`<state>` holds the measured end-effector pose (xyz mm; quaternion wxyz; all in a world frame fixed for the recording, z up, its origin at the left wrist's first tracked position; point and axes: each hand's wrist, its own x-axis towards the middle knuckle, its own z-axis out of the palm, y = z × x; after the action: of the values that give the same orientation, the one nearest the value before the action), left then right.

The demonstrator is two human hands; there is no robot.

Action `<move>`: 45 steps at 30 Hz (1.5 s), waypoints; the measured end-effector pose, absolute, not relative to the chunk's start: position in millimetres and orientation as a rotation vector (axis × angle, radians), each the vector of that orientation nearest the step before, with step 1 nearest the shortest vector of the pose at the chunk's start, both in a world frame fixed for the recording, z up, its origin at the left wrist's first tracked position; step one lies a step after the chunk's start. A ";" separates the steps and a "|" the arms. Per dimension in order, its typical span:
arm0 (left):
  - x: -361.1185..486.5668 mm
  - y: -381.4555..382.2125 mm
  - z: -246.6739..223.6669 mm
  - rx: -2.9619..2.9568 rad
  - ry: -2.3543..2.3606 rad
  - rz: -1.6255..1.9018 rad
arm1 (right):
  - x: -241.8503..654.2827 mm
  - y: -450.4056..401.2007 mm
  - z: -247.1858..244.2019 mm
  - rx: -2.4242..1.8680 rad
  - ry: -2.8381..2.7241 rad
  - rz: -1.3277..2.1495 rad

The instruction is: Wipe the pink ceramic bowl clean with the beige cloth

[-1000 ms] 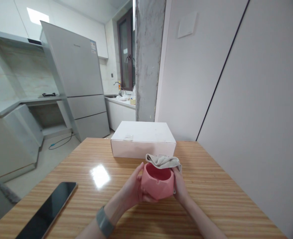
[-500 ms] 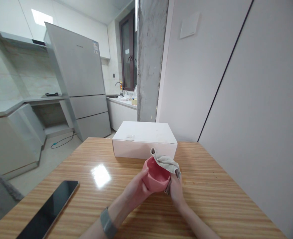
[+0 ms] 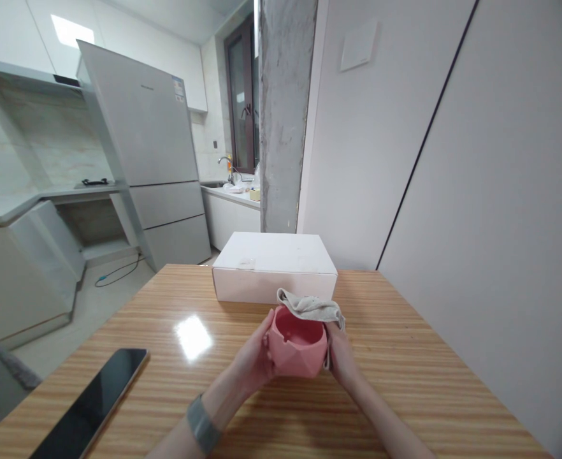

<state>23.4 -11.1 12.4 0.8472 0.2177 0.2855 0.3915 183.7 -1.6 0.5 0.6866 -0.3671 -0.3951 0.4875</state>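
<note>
A pink faceted ashtray (image 3: 298, 360) with a small notch in its rim is held up over the table, its opening tilted toward me. My left hand (image 3: 257, 357) grips it from the left side, with the thumb near the rim. On the other side, my right hand (image 3: 341, 350) is closed on a grey cloth (image 3: 312, 308), which drapes along the ashtray's far rim and down its right side. Part of the cloth hangs below the right fingers. The right fingertips are hidden behind the cloth and the ashtray.
Just beyond my hands a white box (image 3: 274, 284) lies on the wood-grain table (image 3: 419, 382). A black phone (image 3: 92, 401) rests at the table's left. Past the table stand a grey pillar (image 3: 285, 115), a silver fridge (image 3: 142, 121) and a white wall panel (image 3: 491, 191).
The ashtray has been turned and tipped in my hands, so more of its near outer side shows. My left hand has shifted slightly left, and the cloth has slid left along the far rim.
</note>
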 end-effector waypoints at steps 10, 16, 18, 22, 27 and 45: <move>28.9 -22.1 19.3 0.557 0.415 0.918 | 179.8 -4.7 0.6 -0.821 -0.886 0.908; 17.3 -16.0 15.8 0.602 0.562 0.701 | 189.1 2.0 2.1 -0.861 -0.876 0.998; 17.4 -14.3 13.3 0.576 0.557 0.731 | 188.0 2.1 3.2 -0.860 -0.878 1.016; 22.6 -13.2 11.5 0.520 0.541 0.829 | 181.4 -1.4 4.7 -0.847 -0.881 1.011; 28.9 -17.9 16.5 0.556 0.420 1.014 | 168.1 -17.1 -4.4 -0.897 -0.942 0.929; 25.5 -22.2 22.2 1.198 0.829 1.299 | 173.9 -8.0 -1.9 -0.778 -0.732 1.292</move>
<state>25.5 -22.2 22.2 0.5601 0.5084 0.3519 0.5513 173.9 -8.0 -1.9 0.6689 -0.3452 -0.3244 0.5729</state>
